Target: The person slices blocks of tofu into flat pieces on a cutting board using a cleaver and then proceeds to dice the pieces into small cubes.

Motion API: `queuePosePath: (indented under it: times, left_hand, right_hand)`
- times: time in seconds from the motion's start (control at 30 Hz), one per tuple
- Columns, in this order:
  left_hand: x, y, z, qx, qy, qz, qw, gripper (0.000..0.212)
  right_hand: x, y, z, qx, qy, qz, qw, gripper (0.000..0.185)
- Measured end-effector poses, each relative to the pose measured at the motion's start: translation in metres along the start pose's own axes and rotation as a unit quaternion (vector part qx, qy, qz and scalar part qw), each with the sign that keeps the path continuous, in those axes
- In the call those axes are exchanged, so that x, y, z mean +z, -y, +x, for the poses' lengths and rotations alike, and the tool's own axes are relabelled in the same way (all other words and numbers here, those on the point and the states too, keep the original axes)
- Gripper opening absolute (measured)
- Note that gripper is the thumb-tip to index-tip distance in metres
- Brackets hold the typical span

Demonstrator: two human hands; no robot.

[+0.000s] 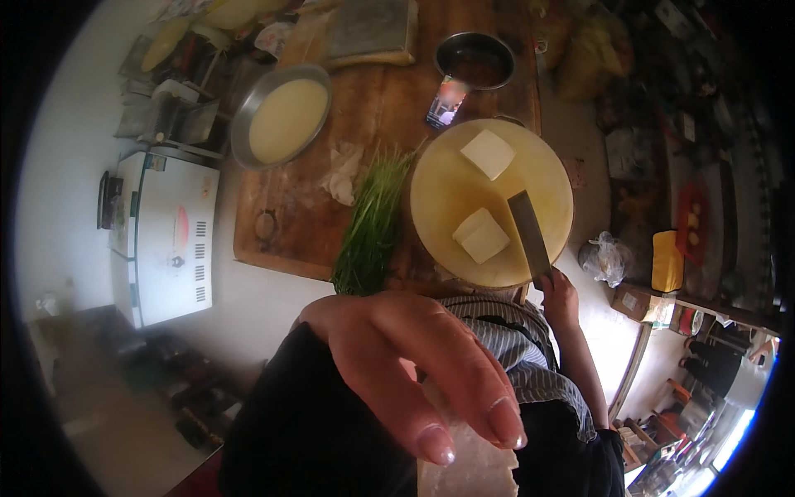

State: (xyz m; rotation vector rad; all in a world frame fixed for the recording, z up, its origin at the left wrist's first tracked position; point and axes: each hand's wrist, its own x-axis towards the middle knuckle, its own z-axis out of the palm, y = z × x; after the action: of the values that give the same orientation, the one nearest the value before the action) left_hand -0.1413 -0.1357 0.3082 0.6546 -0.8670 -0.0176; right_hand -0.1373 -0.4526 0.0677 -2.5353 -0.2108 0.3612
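Observation:
My left hand (416,360) is raised close to the camera, fingers bent over a pale flat piece (469,463) with a ragged edge. What the piece is, I cannot tell; its lower end runs out of view. In my right hand (560,299) is the handle of a cleaver (529,231), its blade over the right side of a round cutting board (435,168). Two white blocks that look like tofu rest on this board. The far block (488,154) sits apart from the near block (482,236), which shows a line across its top. The blade is right of the near block.
A bunch of green chives (376,217) lies left of the board, beside a crumpled cloth (345,174). Beyond are a lit phone (446,102), a dark metal bowl (475,59) and a metal basin (242,118) of pale-yellow contents. Right of the wooden table (298,236) hangs a plastic bag (605,258).

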Motion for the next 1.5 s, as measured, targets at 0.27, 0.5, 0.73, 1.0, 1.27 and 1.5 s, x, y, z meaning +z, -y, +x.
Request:
queuePosePath:
  times: [0.27,0.5,0.73,1.0,1.27,1.5]
  left_hand:
    - [0.016,0.011,0.001,0.075,-0.061,0.076,0.992,0.024]
    - [-0.002,0.008,-0.006,0.074,-0.07,0.124,0.987,0.015]
    - [0.0,0.021,-0.004,0.123,-0.079,0.042,0.988,0.016]
    - [-0.005,0.03,0.011,0.086,-0.056,0.065,0.993,0.017]
    - [-0.002,0.062,0.044,0.078,-0.045,0.07,0.993,0.014]
    - [-0.001,0.07,0.054,0.07,-0.056,0.088,0.992,0.017]
  right_hand:
    - [0.01,-0.009,0.003,0.052,-0.011,0.051,0.997,0.02]
    - [0.005,0.005,0.003,0.067,-0.014,0.054,0.996,0.017]
    - [0.005,0.007,0.004,0.077,-0.011,0.034,0.996,0.019]
    - [-0.001,0.001,0.011,0.053,0.013,0.0,0.999,0.024]
    - [-0.003,-0.015,0.017,0.064,0.077,0.013,0.995,0.026]
    - [-0.019,-0.007,0.024,0.061,0.112,0.053,0.99,0.026]
